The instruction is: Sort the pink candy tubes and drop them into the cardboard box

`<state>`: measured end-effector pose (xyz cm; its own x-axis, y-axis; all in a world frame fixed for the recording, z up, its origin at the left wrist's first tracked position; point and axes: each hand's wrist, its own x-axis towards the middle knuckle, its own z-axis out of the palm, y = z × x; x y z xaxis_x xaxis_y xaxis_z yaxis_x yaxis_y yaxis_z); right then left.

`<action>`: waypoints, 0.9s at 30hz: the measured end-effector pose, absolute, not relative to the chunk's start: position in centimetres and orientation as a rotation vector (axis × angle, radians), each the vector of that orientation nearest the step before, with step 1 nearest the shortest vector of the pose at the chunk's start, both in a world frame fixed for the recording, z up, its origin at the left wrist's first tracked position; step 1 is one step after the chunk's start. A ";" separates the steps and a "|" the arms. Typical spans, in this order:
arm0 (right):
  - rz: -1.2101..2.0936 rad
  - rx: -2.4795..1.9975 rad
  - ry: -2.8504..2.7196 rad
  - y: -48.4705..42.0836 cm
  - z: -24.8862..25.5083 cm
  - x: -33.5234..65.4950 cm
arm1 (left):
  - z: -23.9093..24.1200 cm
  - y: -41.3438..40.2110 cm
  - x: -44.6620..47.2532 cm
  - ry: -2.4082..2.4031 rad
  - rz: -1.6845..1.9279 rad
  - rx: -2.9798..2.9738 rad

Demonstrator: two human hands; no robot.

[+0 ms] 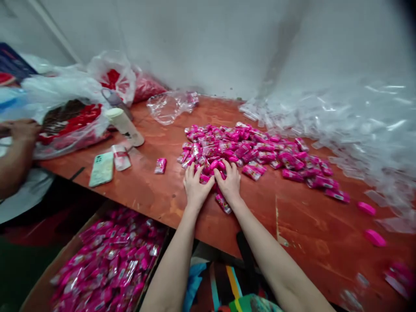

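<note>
Both my hands are at the near edge of a pile of small pink wrapped packets [227, 143] on the reddish-brown table [172, 203]. My left hand [196, 187] curls its fingers round the left side of a small cluster of packets. From the other side my right hand [231, 184] closes on the same cluster, and the two thumbs nearly meet. Some of the held packets are hidden under the fingers. One pink packet [223, 203] lies just below, by the right wrist. Another single packet [160, 166] lies apart, to the left.
At lower left a cardboard box [42, 281] holds many pink packets. A phone [101, 169], a pale bottle [125, 125] and filled plastic bags [71, 125] stand left, near another person's arm [16, 160]. Clear plastic pieces [351, 125] heap up at right, near loose pink pieces [375, 237].
</note>
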<state>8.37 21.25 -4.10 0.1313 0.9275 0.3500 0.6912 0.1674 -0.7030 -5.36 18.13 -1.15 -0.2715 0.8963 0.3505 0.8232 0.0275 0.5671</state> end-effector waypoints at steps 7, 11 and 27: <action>0.551 -1.162 -1.833 23.5 -3.8 2.4 | -1.3 16.2 -8.4 2.429 1.382 1.471; 0.663 -0.953 -1.871 24.3 -3.8 -1.9 | -1.6 15.9 -10.9 2.540 1.556 1.273; 0.864 -0.575 -2.242 13.0 -1.7 -22.3 | -4.6 4.3 -25.5 2.832 2.058 0.422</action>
